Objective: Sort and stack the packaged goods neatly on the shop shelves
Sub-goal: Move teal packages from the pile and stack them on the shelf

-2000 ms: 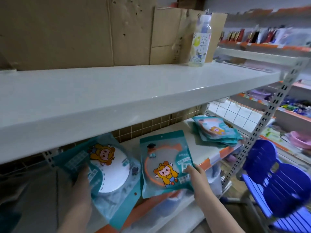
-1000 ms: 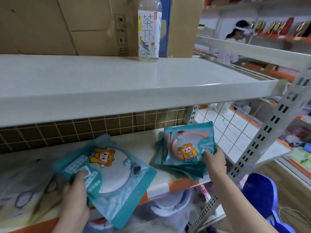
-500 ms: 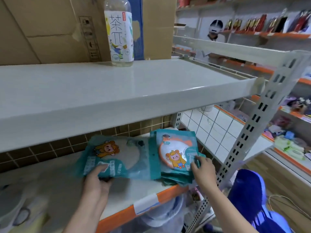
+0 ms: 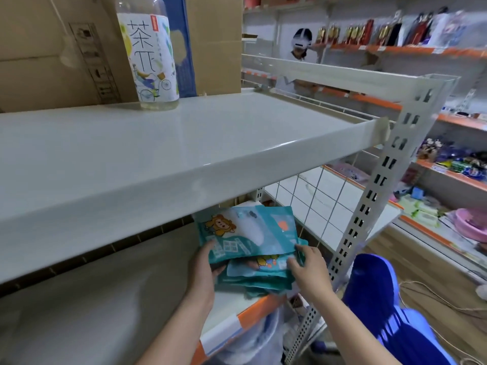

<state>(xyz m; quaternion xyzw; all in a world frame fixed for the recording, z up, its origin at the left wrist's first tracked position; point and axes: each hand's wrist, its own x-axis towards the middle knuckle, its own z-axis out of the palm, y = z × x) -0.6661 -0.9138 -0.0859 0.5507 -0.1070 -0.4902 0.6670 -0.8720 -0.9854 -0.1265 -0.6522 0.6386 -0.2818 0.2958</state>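
Observation:
A teal packet (image 4: 250,230) with a cartoon figure and a white disc lies on top of a stack of like teal packets (image 4: 257,279) at the right end of the lower shelf (image 4: 232,302). My left hand (image 4: 204,270) grips the top packet's near left edge, thumb on top. My right hand (image 4: 309,267) holds the near right corner of the packets, fingers curled over their edge. The stack's far part is hidden under the upper shelf (image 4: 158,154).
A tea bottle (image 4: 147,52) stands on the upper shelf before cardboard boxes (image 4: 52,48). A perforated steel upright (image 4: 379,185) and wire grid (image 4: 313,204) bound the right side. A blue plastic chair (image 4: 390,309) is below right. Another person (image 4: 299,48) stands behind far shelves.
My left hand has brought the white-disc packet rightward onto the stack. My right hand stays at the stack's near right corner. The view has shifted right and closer.

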